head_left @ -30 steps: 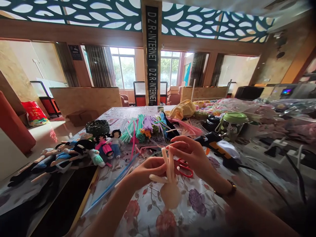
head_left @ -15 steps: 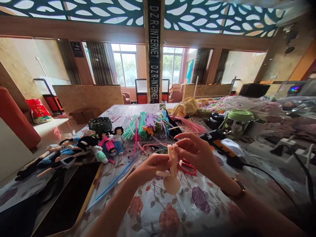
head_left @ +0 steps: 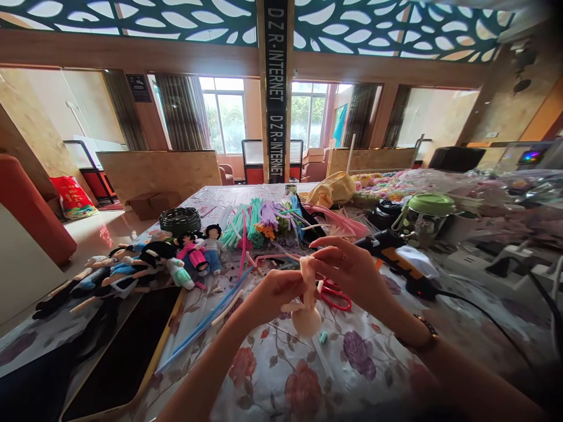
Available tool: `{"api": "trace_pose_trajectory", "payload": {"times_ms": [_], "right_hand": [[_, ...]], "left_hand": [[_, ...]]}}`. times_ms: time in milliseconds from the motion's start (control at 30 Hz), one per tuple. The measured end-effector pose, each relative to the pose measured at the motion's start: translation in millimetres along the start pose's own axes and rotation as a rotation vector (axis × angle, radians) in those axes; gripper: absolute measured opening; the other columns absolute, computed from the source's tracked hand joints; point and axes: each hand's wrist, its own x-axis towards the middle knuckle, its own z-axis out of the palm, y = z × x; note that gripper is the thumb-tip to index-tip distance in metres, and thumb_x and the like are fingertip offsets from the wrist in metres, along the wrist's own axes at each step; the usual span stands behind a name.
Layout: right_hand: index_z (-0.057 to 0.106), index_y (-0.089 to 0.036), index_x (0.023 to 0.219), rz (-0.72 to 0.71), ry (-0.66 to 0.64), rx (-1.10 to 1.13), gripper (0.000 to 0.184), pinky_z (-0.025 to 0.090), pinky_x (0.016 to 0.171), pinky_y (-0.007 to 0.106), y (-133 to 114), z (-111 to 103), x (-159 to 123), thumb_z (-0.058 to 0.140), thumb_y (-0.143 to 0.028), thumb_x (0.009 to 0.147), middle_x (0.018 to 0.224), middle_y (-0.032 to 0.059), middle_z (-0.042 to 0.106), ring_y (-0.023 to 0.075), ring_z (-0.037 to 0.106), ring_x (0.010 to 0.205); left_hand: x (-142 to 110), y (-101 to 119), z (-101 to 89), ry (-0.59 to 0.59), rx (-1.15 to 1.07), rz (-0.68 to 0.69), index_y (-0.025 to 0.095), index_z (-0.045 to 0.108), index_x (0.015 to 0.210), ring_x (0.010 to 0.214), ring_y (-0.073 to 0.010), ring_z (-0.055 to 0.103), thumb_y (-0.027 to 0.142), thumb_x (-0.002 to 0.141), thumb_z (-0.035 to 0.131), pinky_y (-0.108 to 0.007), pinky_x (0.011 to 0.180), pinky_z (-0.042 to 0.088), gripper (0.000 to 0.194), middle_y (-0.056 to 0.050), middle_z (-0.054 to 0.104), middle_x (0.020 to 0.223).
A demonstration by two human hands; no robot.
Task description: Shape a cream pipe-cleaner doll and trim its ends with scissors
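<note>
Both my hands hold a peach-coloured pipe-cleaner doll figure point(head_left: 307, 305) above the floral tablecloth point(head_left: 308, 375). The figure hangs head down, its round head lowest and its two legs pointing up. My left hand point(head_left: 275, 293) grips its body from the left. My right hand point(head_left: 347, 269) pinches the upper ends of the legs. Red-handled scissors point(head_left: 336, 296) lie on the cloth just under my right hand.
Several finished small dolls point(head_left: 176, 261) lie at the left. Bundles of coloured pipe cleaners point(head_left: 264, 220) fill the middle, with long blue ones point(head_left: 206, 319) nearer. A black and orange glue gun point(head_left: 396, 258) with its cord lies right, beside a green-lidded jar point(head_left: 424, 214). A dark coil point(head_left: 179, 220) sits at the back left.
Both hands and the figure have shifted slightly up and away from me. My right fingers have drawn the two leg ends closer together.
</note>
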Motion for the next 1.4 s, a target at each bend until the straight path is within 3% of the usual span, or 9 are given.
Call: {"api": "trace_pose_trajectory", "payload": {"times_ms": [233,333,467,567,700,900,1067,1267,1400], "right_hand": [[0.072,-0.017,0.085,0.165,-0.214,0.146,0.030,0.053,0.054,0.027,6.7,3.3,3.2,0.061,-0.044,0.078,0.072,0.0037,0.069,0.0143,0.062,0.058],[0.073,-0.017,0.075,0.205,-0.117,0.088,0.030,0.049,0.050,0.024,6.9,6.5,2.8,0.062,-0.044,0.077,0.062,0.0014,0.066,0.0133,0.059,0.054],[0.074,-0.019,0.071,0.110,0.043,-0.094,0.028,0.049,0.057,0.027,7.4,11.0,1.0,0.061,-0.042,0.077,0.061,-0.0001,0.066,0.0161,0.060,0.061],[0.073,-0.018,0.074,0.043,-0.018,-0.175,0.031,0.049,0.066,0.029,7.7,13.2,-0.7,0.055,-0.042,0.082,0.068,0.0004,0.067,0.0181,0.062,0.070],[0.074,-0.020,0.080,0.030,-0.091,-0.175,0.021,0.048,0.071,0.030,8.6,12.2,-0.8,0.062,-0.037,0.079,0.081,0.0009,0.070,0.0189,0.062,0.076],[0.075,-0.018,0.085,0.131,-0.155,0.060,0.027,0.048,0.069,0.028,7.4,8.0,0.2,0.062,-0.042,0.079,0.076,0.0021,0.068,0.0165,0.060,0.073],[0.073,-0.017,0.074,0.138,-0.147,0.120,0.025,0.046,0.072,0.027,5.8,9.6,0.1,0.063,-0.040,0.078,0.077,0.0023,0.066,0.0159,0.058,0.077],[0.066,-0.016,0.060,0.099,0.065,-0.010,0.021,0.043,0.057,0.023,8.4,12.5,2.4,0.068,-0.034,0.070,0.063,-0.0011,0.058,0.0109,0.051,0.061],[0.068,-0.019,0.074,0.194,0.144,0.068,0.017,0.042,0.050,0.021,7.5,12.6,2.6,0.074,-0.027,0.060,0.060,-0.0036,0.062,0.0092,0.053,0.052]], "left_hand": [[-0.6,-0.5,-0.1,0.002,0.037,0.012,0.010,0.065,0.076,0.069,-0.0161,0.054,0.045,0.077,0.060,-0.026,0.064,0.042,0.035,-0.008,0.062,0.075],[0.3,-1.6,-0.3,0.034,0.131,0.031,0.011,0.062,0.071,0.064,-0.0133,0.049,0.037,0.080,0.056,-0.024,0.060,0.040,0.029,-0.004,0.057,0.070],[2.5,-2.3,0.7,0.178,0.381,0.141,0.012,0.054,0.058,0.059,-0.0088,0.036,0.029,0.081,0.052,-0.021,0.054,0.031,0.029,0.002,0.041,0.058],[3.3,-3.2,1.1,0.268,0.463,0.189,0.011,0.054,0.056,0.058,-0.0084,0.033,0.032,0.081,0.055,-0.021,0.054,0.028,0.032,0.003,0.037,0.057],[3.3,-6.0,-0.5,0.335,0.495,0.185,0.010,0.058,0.055,0.058,-0.0085,0.034,0.035,0.077,0.061,-0.021,0.054,0.028,0.033,0.003,0.038,0.055],[3.3,-6.7,-0.7,0.337,0.450,0.195,0.010,0.068,0.062,0.057,-0.0097,0.040,0.035,0.074,0.065,-0.022,0.055,0.033,0.028,0.001,0.049,0.056],[4.0,-4.7,2.2,0.365,0.366,0.253,0.011,0.070,0.065,0.059,-0.0110,0.048,0.031,0.074,0.065,-0.022,0.058,0.039,0.022,-0.001,0.059,0.061],[4.7,0.3,6.6,0.510,0.140,0.118,0.013,0.071,0.065,0.053,-0.0107,0.054,0.025,0.065,0.068,-0.020,0.051,0.044,0.012,-0.001,0.065,0.059],[5.4,3.2,7.6,0.513,0.042,0.059,0.014,0.070,0.060,0.053,-0.0115,0.058,0.019,0.060,0.068,-0.021,0.053,0.049,0.006,-0.001,0.067,0.059]]}}
